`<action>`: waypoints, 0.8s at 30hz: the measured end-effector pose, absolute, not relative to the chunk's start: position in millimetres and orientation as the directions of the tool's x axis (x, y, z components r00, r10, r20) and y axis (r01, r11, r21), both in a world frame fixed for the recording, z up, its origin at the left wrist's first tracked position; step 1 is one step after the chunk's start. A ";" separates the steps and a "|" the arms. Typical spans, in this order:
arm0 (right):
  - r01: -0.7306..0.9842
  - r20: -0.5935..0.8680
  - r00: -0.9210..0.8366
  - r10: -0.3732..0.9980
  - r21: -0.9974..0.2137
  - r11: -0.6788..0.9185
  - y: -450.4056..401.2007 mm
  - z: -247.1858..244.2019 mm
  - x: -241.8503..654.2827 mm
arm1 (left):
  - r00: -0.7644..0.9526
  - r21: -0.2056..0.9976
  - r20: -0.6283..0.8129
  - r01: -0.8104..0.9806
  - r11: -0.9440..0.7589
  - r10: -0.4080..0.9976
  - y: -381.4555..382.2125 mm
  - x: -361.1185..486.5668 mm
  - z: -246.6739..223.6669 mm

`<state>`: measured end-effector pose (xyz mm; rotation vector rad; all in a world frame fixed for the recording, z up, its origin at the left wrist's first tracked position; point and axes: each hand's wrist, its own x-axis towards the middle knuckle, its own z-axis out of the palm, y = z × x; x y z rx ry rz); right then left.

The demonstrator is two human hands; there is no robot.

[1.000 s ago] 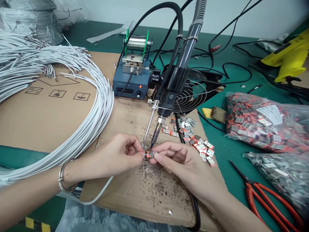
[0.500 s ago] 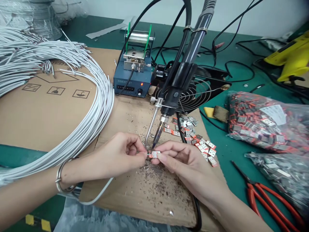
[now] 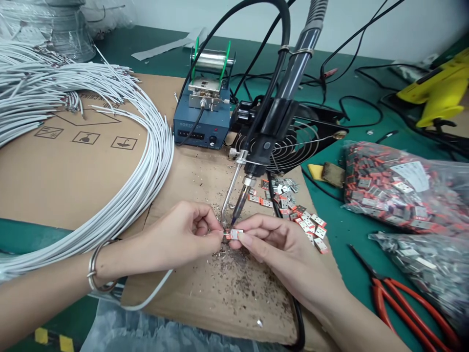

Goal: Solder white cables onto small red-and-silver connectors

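Note:
Between finger and thumb, my right hand [image 3: 278,244] pinches a USB connector [image 3: 236,234] with a metal shell and an orange-red end. My left hand [image 3: 194,230] is closed on the end of a white cable [image 3: 156,291], which trails below the wrist; its tip meets the connector's orange-red end. Just above this joint is the tip of a mounted soldering iron [image 3: 240,203], pointing down. Beside it a thin metal solder feed tube [image 3: 230,190] curves down to the same spot. Whether the iron touches the connector I cannot tell.
A white cable bundle [image 3: 161,161] curves over the cardboard [image 3: 88,181] at left. Behind stand a solder feeder [image 3: 200,122] and a fan [image 3: 293,142]. Loose connectors [image 3: 311,225], bagged connectors [image 3: 388,190], a sponge [image 3: 332,173] and red-handled pliers [image 3: 399,298] lie at right.
The red light on the solder feeder has dimmed. Both hands hold the cable and connector in nearly the same place under the iron; the view has shifted slightly.

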<state>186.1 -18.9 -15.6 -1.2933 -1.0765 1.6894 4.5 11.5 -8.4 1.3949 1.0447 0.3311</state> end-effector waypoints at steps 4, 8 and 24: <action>-0.063 -0.350 -0.223 0.910 -0.926 -0.372 -19.8 -15.7 186.5 | 0.542 0.903 -0.402 0.368 0.222 0.737 12.6 5.6 -5.8; -0.056 -0.343 -0.228 0.911 -0.930 -0.364 -20.5 -15.4 186.7 | 0.535 0.897 -0.411 0.382 0.223 0.738 12.3 7.4 -4.7; 0.005 -0.369 -0.232 0.900 -0.926 -0.378 -20.0 -14.3 187.0 | 0.596 0.911 -0.324 0.405 0.073 0.735 9.7 1.3 -9.6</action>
